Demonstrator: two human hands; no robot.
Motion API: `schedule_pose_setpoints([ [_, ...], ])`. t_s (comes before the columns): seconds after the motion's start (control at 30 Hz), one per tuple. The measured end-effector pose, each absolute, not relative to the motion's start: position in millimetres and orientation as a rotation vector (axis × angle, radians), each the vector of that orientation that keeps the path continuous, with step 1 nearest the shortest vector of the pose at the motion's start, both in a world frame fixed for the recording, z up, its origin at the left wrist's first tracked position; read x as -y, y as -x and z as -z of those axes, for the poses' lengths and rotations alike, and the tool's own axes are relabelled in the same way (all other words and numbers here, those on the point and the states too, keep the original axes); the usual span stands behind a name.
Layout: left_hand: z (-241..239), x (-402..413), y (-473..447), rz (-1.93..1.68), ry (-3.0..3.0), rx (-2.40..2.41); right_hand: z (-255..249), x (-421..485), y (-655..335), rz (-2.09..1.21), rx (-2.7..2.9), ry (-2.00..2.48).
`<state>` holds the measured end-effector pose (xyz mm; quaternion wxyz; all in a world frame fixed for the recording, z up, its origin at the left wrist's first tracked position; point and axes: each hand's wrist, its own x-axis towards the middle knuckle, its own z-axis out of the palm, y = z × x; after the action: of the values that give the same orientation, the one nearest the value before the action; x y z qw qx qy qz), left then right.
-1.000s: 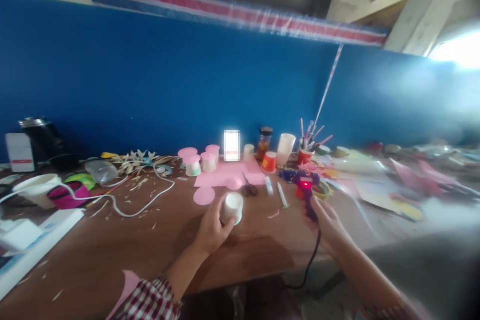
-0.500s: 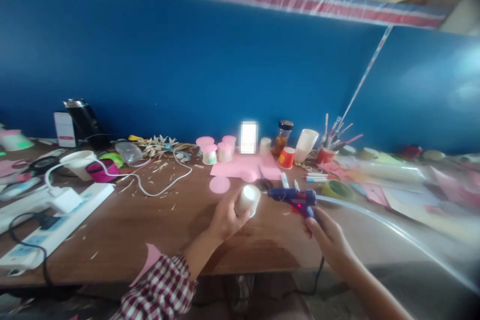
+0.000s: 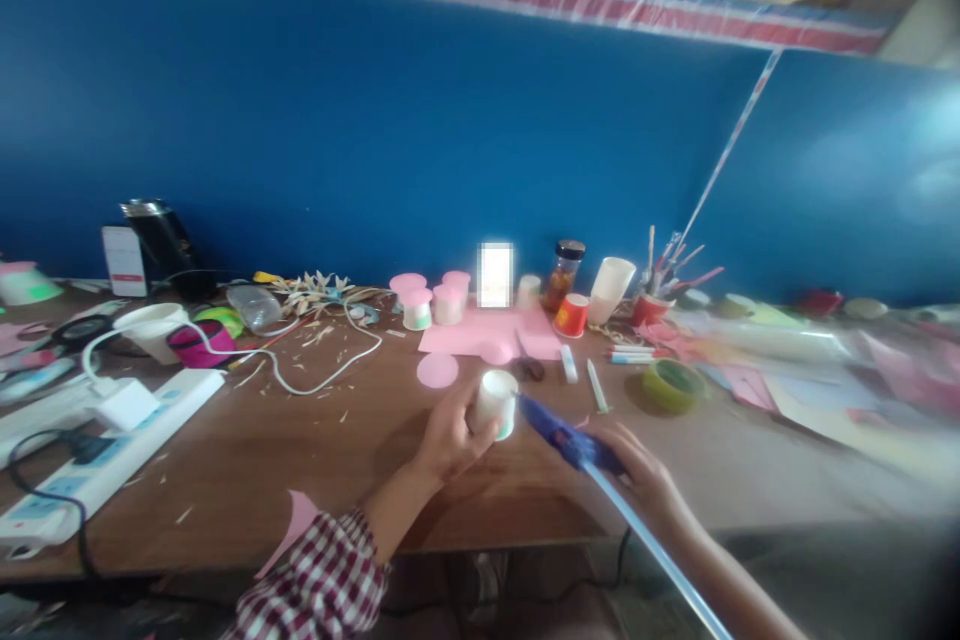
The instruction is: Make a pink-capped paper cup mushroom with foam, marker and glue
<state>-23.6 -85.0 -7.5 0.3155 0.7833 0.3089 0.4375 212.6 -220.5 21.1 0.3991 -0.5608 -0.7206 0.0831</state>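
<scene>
My left hand (image 3: 450,435) is wrapped round a white paper cup (image 3: 495,405), its round end facing up, just above the brown table. In my right hand (image 3: 637,465) is a blue hot glue gun (image 3: 559,432), its nozzle at the right edge of the cup's top; whether it touches I cannot tell. A long clear glue stick (image 3: 652,550) runs out of the gun's back toward the lower right. Beyond the cup lie a pink paper disc (image 3: 437,370) and a pink sheet (image 3: 480,332), with scissors (image 3: 529,369) at the sheet's edge.
Several cups topped with pink discs (image 3: 417,308) stand at the back. A red paper cup (image 3: 572,315), a jar (image 3: 564,280) and a tape roll (image 3: 673,385) are to the right. On the left lie a white power strip (image 3: 150,450) and a looping cable (image 3: 300,388).
The glue gun has swung from pointing sideways, apart from the cup, to a slant with its nozzle at the cup's rim. The cup now stands more upright in my left hand.
</scene>
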Motion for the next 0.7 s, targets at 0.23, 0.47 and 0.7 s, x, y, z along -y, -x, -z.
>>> schedule_pose_setpoints([
  [0.23, 7.5, 84.1, 23.2, -1.157, -2.025, -0.838, -26.9, 227.1, -213.9, -0.207, 1.827, 1.403],
  [0.47, 10.7, 84.2, 22.4, -1.199, -2.053, -0.848, -8.1, 220.3, -211.4, -0.097, 1.658, 1.558],
  [0.7, 11.8, 84.2, 22.1, -1.240, -2.042, -0.841, -14.9, 224.1, -214.4, -0.086, 1.630, 1.595],
])
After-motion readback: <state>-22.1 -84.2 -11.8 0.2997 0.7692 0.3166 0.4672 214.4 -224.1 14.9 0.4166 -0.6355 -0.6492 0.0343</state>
